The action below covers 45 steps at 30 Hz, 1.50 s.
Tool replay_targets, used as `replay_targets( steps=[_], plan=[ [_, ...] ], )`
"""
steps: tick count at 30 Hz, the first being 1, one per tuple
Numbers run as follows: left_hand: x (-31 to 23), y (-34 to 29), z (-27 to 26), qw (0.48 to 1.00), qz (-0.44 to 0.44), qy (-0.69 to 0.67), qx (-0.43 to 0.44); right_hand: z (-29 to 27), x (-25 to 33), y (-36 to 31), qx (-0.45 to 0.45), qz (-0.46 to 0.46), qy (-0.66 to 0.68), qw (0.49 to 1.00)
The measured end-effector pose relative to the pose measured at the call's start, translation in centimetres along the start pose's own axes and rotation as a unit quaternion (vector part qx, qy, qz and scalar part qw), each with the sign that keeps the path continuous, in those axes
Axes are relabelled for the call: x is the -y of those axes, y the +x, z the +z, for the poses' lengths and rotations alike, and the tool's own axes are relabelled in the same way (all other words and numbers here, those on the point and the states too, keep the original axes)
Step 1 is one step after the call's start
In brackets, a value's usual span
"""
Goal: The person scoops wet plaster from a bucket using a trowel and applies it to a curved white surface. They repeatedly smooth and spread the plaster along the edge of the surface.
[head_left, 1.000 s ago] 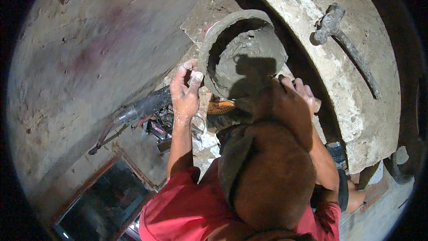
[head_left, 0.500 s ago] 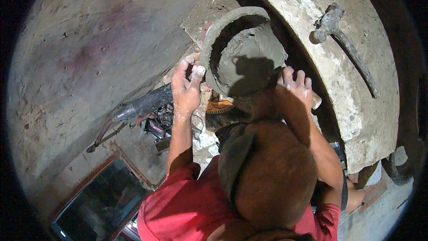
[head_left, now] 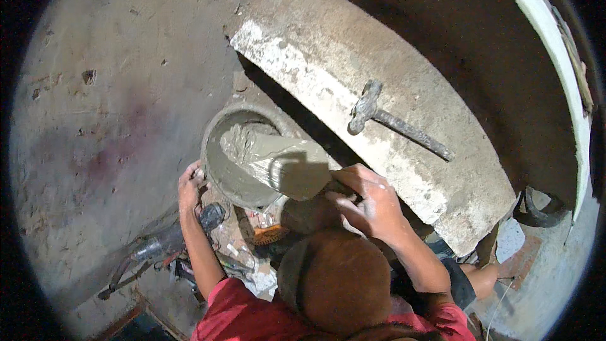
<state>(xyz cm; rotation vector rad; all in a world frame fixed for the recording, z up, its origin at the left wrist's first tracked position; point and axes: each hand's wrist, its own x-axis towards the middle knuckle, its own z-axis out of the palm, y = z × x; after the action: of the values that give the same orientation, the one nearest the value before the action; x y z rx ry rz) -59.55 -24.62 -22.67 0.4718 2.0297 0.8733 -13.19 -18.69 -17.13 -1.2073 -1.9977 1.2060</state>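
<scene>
Right hand holds a mortar-laden trowel at the bowl

A round bowl (head_left: 213,180) of wet grey mortar (head_left: 243,142) sits left of the middle, between the rough wall (head_left: 107,82) on the left and a pale concrete slab (head_left: 328,44) on the far right side. The right hand (head_left: 372,201) is at the bowl's right, its fingers curled round the near end of what looks like a trowel (head_left: 303,173); the handle is hidden. Thick mortar coats the trowel, which reaches left across the bowl's right rim.

The left hand (head_left: 190,184) is at the bowl's left rim, fingers loosely bent; whether they grip it, I cannot tell. Just nearer lies a long black tool (head_left: 154,247), and right of that an orange thing (head_left: 270,235), partly hidden. A hammer (head_left: 394,123) rests on the slab, its handle pointing right and nearer.
</scene>
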Motion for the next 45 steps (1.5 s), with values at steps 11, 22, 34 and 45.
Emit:
replay_targets(
  steps=[11,22,34,45],
  plan=[
    [-4.3,-2.6,5.6,0.881,0.349,0.262,-0.183,-13.8,3.1,-2.7,-0.087,0.082,-0.112,0.987],
    [-14.2,-15.3,34.8,0.671,0.711,0.097,0.187,-24.1,-3.2,-7.5,-0.162,0.167,-0.395,0.889],
    [-12.3,-14.7,41.4,0.654,0.719,0.192,0.136,-26.0,-5.7,-8.9,-0.202,0.199,-0.530,0.799],
    [-12.5,-15.3,41.9,0.660,0.708,0.209,0.138,-20.1,-3.6,-11.1,-0.214,0.207,-0.566,0.769]
  ],
)
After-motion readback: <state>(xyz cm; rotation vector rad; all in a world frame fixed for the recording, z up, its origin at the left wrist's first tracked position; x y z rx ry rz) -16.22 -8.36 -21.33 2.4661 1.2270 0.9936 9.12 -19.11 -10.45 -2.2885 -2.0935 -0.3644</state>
